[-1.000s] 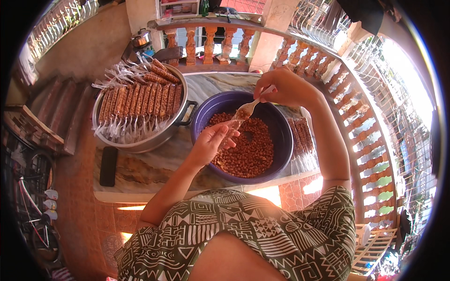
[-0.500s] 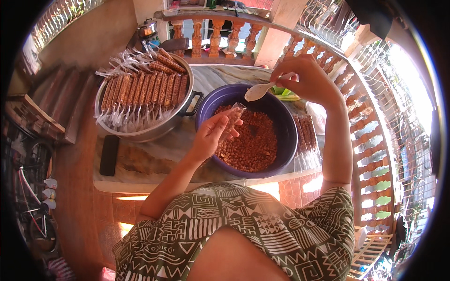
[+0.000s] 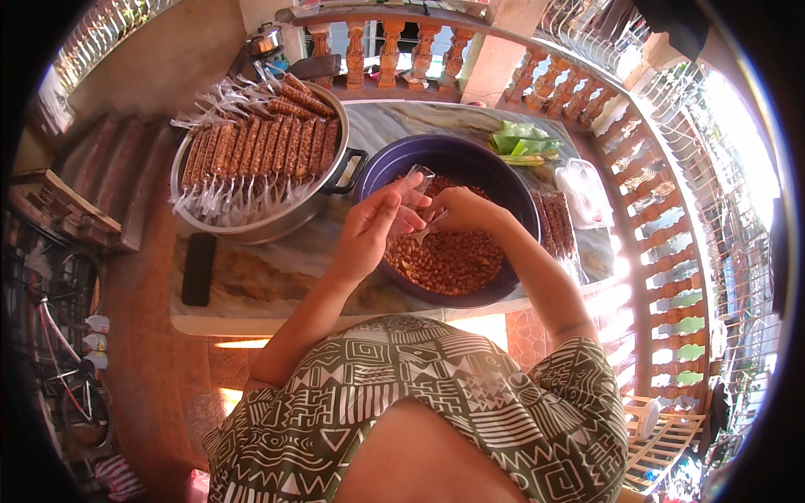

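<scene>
A deep purple basin point(image 3: 394, 151) holds a layer of reddish-brown peanuts point(image 3: 457, 267). Over its left part, my left hand point(image 3: 369, 228) is closed around a narrow clear plastic bag point(image 3: 422, 174), whose mouth sticks up past the fingers. How full the bag is cannot be made out. Low inside the basin, my right hand point(image 3: 470, 210) grips a pale spoon point(image 3: 422, 235), its bowl down at the peanuts beside the left fingers. Left of the basin, a large metal pot point(image 3: 256, 233) is heaped with slim filled peanut packets point(image 3: 264, 149).
On the marble-topped table point(image 3: 268, 285) a black phone point(image 3: 198, 268) lies at the left. More filled packets point(image 3: 555, 222), a clear plastic container point(image 3: 584, 194) and green leaves point(image 3: 521, 141) sit right of the basin. A baluster railing point(image 3: 646, 243) curves round the far and right sides.
My right hand has swung down and left from above the basin's far right, bringing the spoon into the peanuts. The left hand stays over the basin with the bag.
</scene>
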